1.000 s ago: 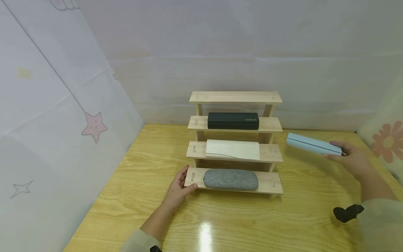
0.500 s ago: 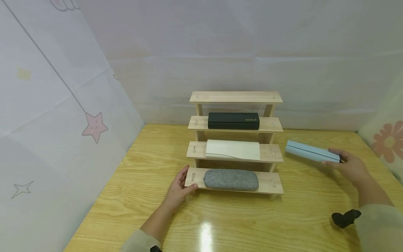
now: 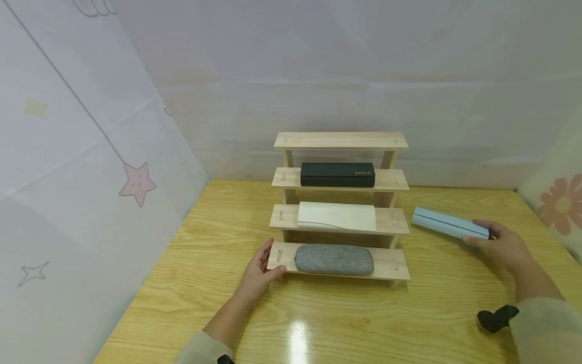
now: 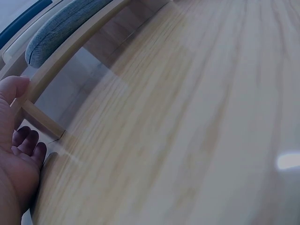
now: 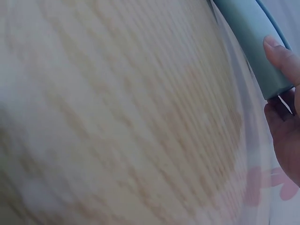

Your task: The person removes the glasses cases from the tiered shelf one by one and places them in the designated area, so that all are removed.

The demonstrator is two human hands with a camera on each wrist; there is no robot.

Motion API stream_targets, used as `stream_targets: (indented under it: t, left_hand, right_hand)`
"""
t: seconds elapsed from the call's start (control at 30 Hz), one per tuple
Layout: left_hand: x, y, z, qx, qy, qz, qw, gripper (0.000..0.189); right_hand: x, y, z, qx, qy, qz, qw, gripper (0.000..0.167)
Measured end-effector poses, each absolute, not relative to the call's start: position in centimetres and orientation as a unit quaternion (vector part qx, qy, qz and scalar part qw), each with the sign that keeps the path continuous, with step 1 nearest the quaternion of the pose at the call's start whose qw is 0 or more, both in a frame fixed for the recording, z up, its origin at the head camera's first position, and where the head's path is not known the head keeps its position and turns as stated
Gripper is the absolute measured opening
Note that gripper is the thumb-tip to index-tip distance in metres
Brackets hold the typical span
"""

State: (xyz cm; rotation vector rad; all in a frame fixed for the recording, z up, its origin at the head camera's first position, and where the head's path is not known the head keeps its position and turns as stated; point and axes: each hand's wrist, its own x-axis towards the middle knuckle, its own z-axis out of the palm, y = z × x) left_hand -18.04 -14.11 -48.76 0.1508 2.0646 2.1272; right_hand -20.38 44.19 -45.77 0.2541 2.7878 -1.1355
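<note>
I have the right hand point(image 3: 504, 246) out on the right, grip clamped on the near end of a light blue case point(image 3: 447, 222), thumb on one side, fingers round the other. The case is right of the stepped shelf point(image 3: 341, 140), long side slanting, far end pointing left toward the shelf, near its third tier down but apart from it. I can't tell whether it touches the worktop point(image 3: 218, 227). A dark line runs along its length.

I have the left hand point(image 3: 256, 277) at the left end of the bottom tier, grip clamped on the shelf: thumb over the front edge, fingers at the end and underneath; left wrist view shows them curled by the leg.

Shelf: pale wood, four tiers, standing on the worktop. Second tier from top holds a dark case point(image 3: 337, 175), small lettering near its right end, hard to read. Third tier, a cream case point(image 3: 336, 216) with a wavy flap edge. Bottom tier, a grey fabric case point(image 3: 334, 259), rounded ends.

Also in my view: pale sleeves, a black piece point(image 3: 497, 318) at the right cuff, pink star print point(image 3: 138, 183) on the left backdrop, flower print point(image 3: 563, 203) on the right.
</note>
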Motion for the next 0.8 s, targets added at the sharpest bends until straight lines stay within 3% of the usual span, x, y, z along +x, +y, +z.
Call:
stream_targets:
  t: [0.8]
  left_hand:
    - [-18.0, -14.0, -48.7, 0.047, 0.695, 0.712, 0.088, 0.085]
  right_hand:
    - [-20.5, 44.2, -46.9, 0.098, 0.934, -0.342, 0.046, 0.100]
